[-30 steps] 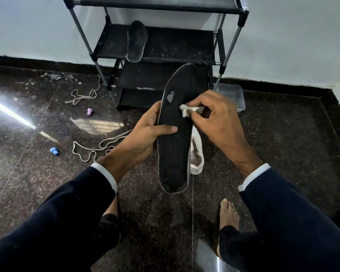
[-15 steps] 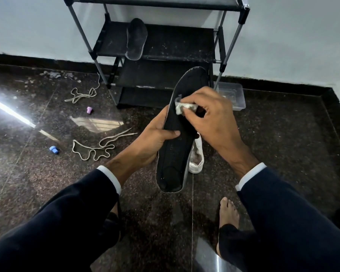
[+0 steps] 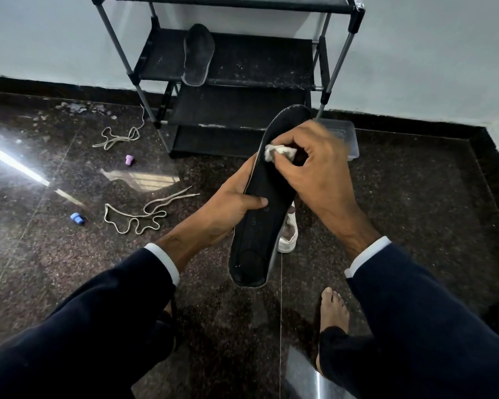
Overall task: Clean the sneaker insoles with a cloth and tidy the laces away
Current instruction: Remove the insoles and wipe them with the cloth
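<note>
My left hand [image 3: 228,207] grips a black insole [image 3: 260,226] by its left edge, thumb across its face, toe end pointing away and tilted right. My right hand [image 3: 314,171] pinches a small crumpled white cloth [image 3: 278,152] against the insole's upper part. A second dark insole [image 3: 198,54] lies on the rack's middle shelf. Two pale laces lie loose on the floor, one [image 3: 139,217] near my left wrist, another [image 3: 118,136] by the rack's left leg. A white sneaker [image 3: 288,239] sits on the floor, mostly hidden behind the held insole.
A black metal shoe rack [image 3: 234,90] stands against the wall ahead. A clear plastic box [image 3: 349,133] sits on the floor right of it. A purple cap [image 3: 129,159] and a blue cap [image 3: 77,218] lie on the dark stone floor. My bare foot [image 3: 333,309] is at lower right.
The insole's toe end has swung to the right. My right hand with the cloth has moved up the insole towards the toe end, covering more of it.
</note>
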A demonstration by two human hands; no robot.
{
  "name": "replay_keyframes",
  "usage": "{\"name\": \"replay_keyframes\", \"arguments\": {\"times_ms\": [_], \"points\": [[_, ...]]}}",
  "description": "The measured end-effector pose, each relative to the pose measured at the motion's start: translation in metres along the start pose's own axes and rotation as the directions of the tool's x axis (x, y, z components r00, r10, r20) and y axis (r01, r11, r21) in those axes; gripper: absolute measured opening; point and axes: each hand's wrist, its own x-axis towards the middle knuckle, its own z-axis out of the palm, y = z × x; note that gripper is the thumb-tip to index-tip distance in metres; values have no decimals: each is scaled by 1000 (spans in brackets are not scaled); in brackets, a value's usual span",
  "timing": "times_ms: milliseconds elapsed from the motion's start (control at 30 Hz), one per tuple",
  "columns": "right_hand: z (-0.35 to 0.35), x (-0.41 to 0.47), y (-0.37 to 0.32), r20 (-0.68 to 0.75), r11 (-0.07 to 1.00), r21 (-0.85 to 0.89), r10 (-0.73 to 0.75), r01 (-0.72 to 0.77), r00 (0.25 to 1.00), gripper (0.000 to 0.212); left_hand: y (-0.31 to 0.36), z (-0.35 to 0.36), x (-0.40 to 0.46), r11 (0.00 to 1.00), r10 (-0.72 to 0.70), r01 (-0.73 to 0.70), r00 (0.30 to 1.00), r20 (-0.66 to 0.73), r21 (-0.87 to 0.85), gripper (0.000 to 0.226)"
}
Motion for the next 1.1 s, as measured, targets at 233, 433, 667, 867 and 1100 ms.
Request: {"name": "replay_keyframes", "arguments": {"times_ms": [233,433,667,867,1100], "points": [[0,2,1,46,1000,-8,6,-5,999,9,-2,-4,0,1000,0,0,1000,-18,-8,74],[1,-1,-1,202,999,39,0,-8,979,11,-7,-7,0,999,13,-14,1000,-16,-42,73],[-20,10,13,111,936,219,256,-275,960,13,-7,-10,3,986,25,-28,999,-22,-164,61],[-3,0,6,280,998,10,52,-57,959,20,-8,-12,6,994,48,-57,993,-104,-89,58],[10,-7,-10,220,998,56,-20,7,975,15,-8,-6,2,997,59,-61,997,-46,-36,69]]}}
